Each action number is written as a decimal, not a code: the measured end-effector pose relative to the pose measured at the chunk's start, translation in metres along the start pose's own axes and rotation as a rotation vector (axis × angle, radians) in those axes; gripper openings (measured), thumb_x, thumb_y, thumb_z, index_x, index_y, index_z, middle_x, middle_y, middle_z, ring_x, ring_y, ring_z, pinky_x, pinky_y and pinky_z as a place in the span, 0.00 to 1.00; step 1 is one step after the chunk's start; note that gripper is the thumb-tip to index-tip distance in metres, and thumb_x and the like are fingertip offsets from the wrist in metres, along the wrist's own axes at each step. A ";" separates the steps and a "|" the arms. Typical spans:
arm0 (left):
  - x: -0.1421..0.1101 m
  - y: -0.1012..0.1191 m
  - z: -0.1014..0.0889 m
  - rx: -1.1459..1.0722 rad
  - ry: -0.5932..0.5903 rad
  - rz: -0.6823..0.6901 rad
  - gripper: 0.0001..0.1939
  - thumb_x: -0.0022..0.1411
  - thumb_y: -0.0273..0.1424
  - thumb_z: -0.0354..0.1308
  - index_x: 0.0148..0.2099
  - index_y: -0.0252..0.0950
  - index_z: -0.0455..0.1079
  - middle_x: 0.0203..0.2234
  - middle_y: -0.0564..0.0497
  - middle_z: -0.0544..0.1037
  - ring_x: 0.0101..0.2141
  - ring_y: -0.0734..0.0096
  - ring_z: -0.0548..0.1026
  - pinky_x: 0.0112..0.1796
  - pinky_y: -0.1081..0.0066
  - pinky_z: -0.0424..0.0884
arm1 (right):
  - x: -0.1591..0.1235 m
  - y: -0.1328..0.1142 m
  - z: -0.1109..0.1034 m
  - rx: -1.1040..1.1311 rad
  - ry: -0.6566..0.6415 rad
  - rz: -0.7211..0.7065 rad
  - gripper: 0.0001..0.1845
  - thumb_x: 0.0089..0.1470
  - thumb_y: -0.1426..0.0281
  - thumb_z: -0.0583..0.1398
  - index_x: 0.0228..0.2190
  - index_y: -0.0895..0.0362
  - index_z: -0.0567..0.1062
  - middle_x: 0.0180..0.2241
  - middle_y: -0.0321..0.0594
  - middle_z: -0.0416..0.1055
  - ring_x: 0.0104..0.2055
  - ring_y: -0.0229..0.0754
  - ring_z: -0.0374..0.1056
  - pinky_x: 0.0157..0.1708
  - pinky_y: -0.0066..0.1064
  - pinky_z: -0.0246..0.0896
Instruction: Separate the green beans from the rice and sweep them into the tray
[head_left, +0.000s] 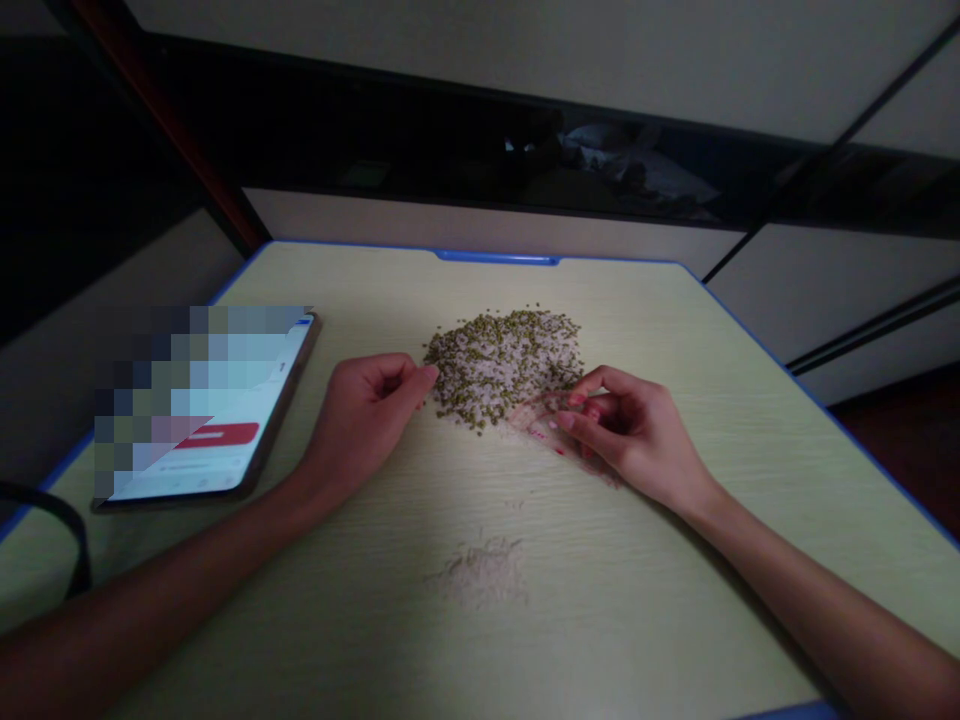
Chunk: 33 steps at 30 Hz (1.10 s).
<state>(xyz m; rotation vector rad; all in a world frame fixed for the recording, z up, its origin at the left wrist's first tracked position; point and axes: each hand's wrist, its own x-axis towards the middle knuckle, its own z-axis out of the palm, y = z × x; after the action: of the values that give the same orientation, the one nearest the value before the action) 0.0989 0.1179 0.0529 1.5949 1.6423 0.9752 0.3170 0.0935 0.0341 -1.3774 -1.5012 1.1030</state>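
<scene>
A heap of green beans mixed with pale rice-like grains (502, 365) lies in the middle of the table. My left hand (367, 405) is closed at the heap's left edge, thumb pressed to curled fingers; whatever is in them is hidden. At the heap's near right edge, my right hand (630, 430) pinches a thin, see-through plastic piece with red marks (551, 430). This piece is faint and blurred, so its full shape is unclear. Closer to me, a small pile of pale grains (484, 573) sits apart from the heap.
A tablet (251, 465) with a lit, partly blurred-out screen lies at the left of the blue-edged table (637, 600). A dark cable (71, 530) curves in at the left edge. Behind the table stands a pale cabinet front (480, 222) with a dark glossy band.
</scene>
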 end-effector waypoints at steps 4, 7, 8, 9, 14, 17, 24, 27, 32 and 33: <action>0.000 0.001 0.000 -0.012 0.002 -0.001 0.18 0.52 0.33 0.52 0.14 0.38 0.54 0.07 0.59 0.55 0.13 0.80 0.53 0.18 0.74 0.50 | 0.000 0.000 0.000 0.000 0.023 0.013 0.09 0.43 0.72 0.62 0.25 0.57 0.64 0.11 0.26 0.59 0.11 0.28 0.51 0.09 0.19 0.44; 0.001 -0.001 0.000 -0.039 -0.005 0.003 0.18 0.52 0.33 0.53 0.14 0.37 0.54 0.07 0.60 0.55 0.13 0.80 0.53 0.18 0.74 0.50 | 0.000 -0.001 -0.001 -0.004 0.048 0.021 0.10 0.43 0.72 0.62 0.25 0.57 0.64 0.11 0.26 0.59 0.11 0.28 0.50 0.09 0.19 0.43; 0.001 -0.001 0.000 -0.042 -0.007 0.006 0.18 0.52 0.33 0.53 0.14 0.37 0.54 0.07 0.60 0.55 0.13 0.81 0.53 0.18 0.74 0.50 | 0.000 -0.001 -0.002 -0.007 0.052 0.022 0.10 0.43 0.71 0.62 0.25 0.57 0.64 0.11 0.27 0.59 0.11 0.28 0.51 0.09 0.19 0.43; 0.002 -0.001 0.000 -0.043 -0.007 0.009 0.18 0.52 0.33 0.53 0.14 0.37 0.54 0.07 0.60 0.55 0.13 0.81 0.53 0.18 0.74 0.50 | 0.000 -0.001 -0.002 -0.009 0.055 0.023 0.10 0.43 0.71 0.62 0.25 0.56 0.64 0.11 0.27 0.60 0.11 0.28 0.51 0.09 0.19 0.44; 0.000 0.002 0.000 -0.015 0.000 -0.012 0.18 0.52 0.32 0.52 0.14 0.38 0.54 0.07 0.59 0.55 0.13 0.80 0.53 0.17 0.74 0.50 | 0.002 0.000 0.000 -0.032 0.045 -0.005 0.10 0.46 0.68 0.62 0.26 0.57 0.64 0.12 0.28 0.60 0.11 0.28 0.53 0.09 0.19 0.45; -0.001 0.004 0.000 0.003 0.006 -0.014 0.18 0.52 0.32 0.52 0.14 0.38 0.54 0.07 0.59 0.55 0.13 0.80 0.54 0.17 0.74 0.51 | 0.002 0.000 0.001 -0.056 0.025 -0.020 0.09 0.47 0.69 0.61 0.27 0.57 0.65 0.13 0.28 0.61 0.12 0.28 0.53 0.10 0.19 0.45; 0.000 0.001 -0.001 0.011 0.009 0.008 0.18 0.53 0.34 0.52 0.15 0.38 0.54 0.07 0.59 0.56 0.13 0.79 0.54 0.17 0.74 0.51 | 0.001 -0.001 -0.001 -0.037 0.044 0.011 0.10 0.45 0.69 0.62 0.25 0.57 0.64 0.12 0.28 0.60 0.11 0.28 0.52 0.09 0.20 0.44; 0.000 0.000 0.000 0.012 0.005 0.009 0.18 0.53 0.33 0.52 0.14 0.38 0.54 0.07 0.59 0.55 0.13 0.79 0.53 0.17 0.74 0.51 | -0.001 0.000 -0.002 -0.015 0.037 0.032 0.10 0.43 0.71 0.62 0.25 0.56 0.63 0.11 0.26 0.58 0.11 0.28 0.51 0.09 0.20 0.42; 0.001 -0.001 0.000 0.019 0.007 0.014 0.18 0.53 0.32 0.52 0.14 0.38 0.53 0.07 0.59 0.55 0.13 0.80 0.53 0.17 0.74 0.50 | -0.002 0.000 -0.001 -0.001 0.020 0.042 0.10 0.42 0.72 0.63 0.25 0.56 0.64 0.11 0.25 0.56 0.11 0.28 0.50 0.10 0.21 0.41; 0.001 -0.001 0.000 0.018 0.008 0.015 0.18 0.53 0.32 0.52 0.14 0.38 0.53 0.07 0.59 0.55 0.13 0.80 0.53 0.17 0.74 0.51 | -0.002 0.000 -0.001 -0.004 0.021 0.042 0.10 0.42 0.72 0.63 0.25 0.57 0.64 0.11 0.25 0.56 0.12 0.28 0.50 0.10 0.21 0.41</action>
<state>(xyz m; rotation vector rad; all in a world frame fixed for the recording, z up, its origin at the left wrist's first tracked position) 0.0986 0.1189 0.0520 1.6192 1.6519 0.9780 0.3183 0.0912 0.0343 -1.4243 -1.4664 1.1090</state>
